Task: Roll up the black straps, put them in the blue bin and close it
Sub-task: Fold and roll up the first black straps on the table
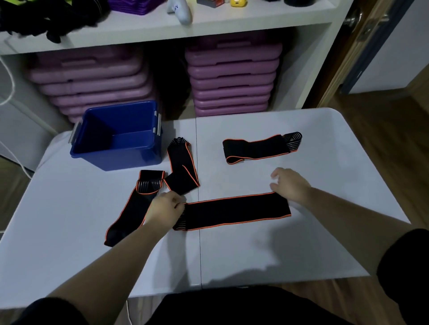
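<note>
While nothing is rolled yet, the job is at its start.
Table (232, 255): four black straps are laid flat on it.
Blue bin (120, 136): open and empty, no lid seen.
Near strap (234, 212): it should be rolled tight from the left end, edges kept even.
Left hand (164, 207): the strap's end is pinched.
Right hand (290, 185): spread, fingertips at the far corner.

A white folding worktop (232, 255) with a seam down its middle fills the near part of the scene, standing on a brown wooden floor (383, 143). Beyond its far edge a white shelf unit (255, 25) holds two stacks of flat purple plastic cases (232, 76), one left and one right. On the shelf above lie a white game controller (180, 9), a small yellow object (238, 2) and a heap of black fabric (46, 18) at the far left.
</note>
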